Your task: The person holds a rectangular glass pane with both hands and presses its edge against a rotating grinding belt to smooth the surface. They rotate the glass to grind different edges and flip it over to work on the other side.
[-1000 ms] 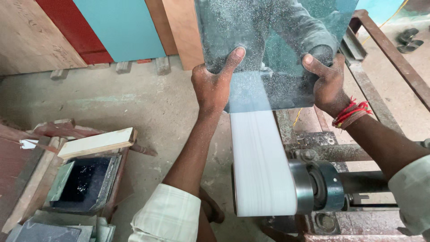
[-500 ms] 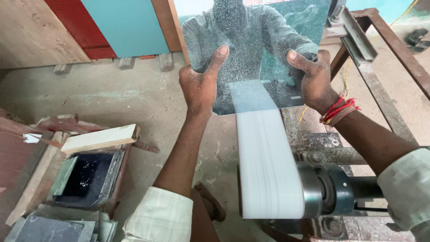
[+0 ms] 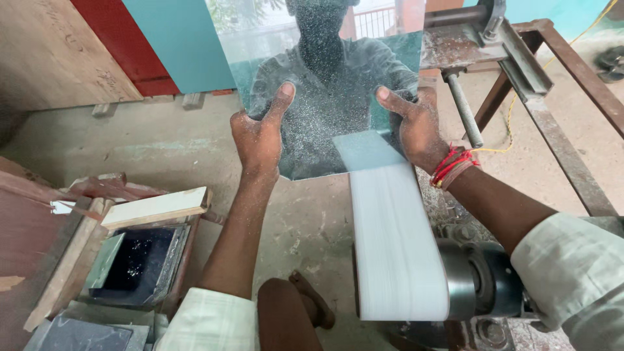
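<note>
**Mirror pane held to the sanding belt, edge work under way**

Nearest the camera, a grey motor drum (image 3: 478,279) carried a pale sanding belt (image 3: 393,240) that ran away from the worker across a rusted steel frame (image 3: 559,78). To the left, on the concrete floor (image 3: 162,149), a dark tray of liquid (image 3: 133,263) sat under a loose wooden offcut (image 3: 156,207). Above the belt's far end, both hands gripped a dust-speckled mirror pane (image 3: 331,97): the left hand (image 3: 260,140) clamped its left edge, thumb across the face, while the right hand (image 3: 416,127), red threads at the wrist, closed on the right edge. The pane stood near upright, its lower edge at the belt, though whether it touched could not be told. Judging by the grit on the glass, grinding appeared well begun; how much edge remained could not be told. Behind stood teal and red panels (image 3: 172,45).
</note>
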